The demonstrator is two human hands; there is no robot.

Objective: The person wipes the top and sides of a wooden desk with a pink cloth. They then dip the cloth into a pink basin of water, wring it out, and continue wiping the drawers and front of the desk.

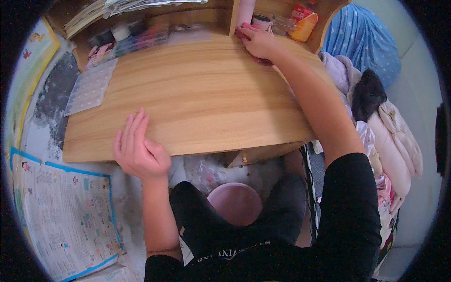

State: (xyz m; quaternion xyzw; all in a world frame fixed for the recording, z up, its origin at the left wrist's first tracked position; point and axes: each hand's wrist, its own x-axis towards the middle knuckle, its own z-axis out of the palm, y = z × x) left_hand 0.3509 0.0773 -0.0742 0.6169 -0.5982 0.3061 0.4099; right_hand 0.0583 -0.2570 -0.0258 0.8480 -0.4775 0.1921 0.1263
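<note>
My right hand (260,43) reaches to the back right of the wooden desk (188,98), beside the shelf divider. Its fingers curl over a dark red object (263,61), mostly hidden under the palm, so its kind cannot be made out. Right behind the fingers stands a pink cylinder (246,11), with a small dark-rimmed jar (261,20) next to it. My left hand (141,148) is at the desk's front edge on the left, palm turned up and sideways. Its fingers are stretched out, and nothing is in them.
Papers (89,16) lie on the upper shelf. An orange-and-red package (303,23) stands in the right compartment. A translucent dotted sheet (91,88) overhangs the desk's left edge. Below are a pink bin (235,203) between my legs and piled clothes (392,136) to the right.
</note>
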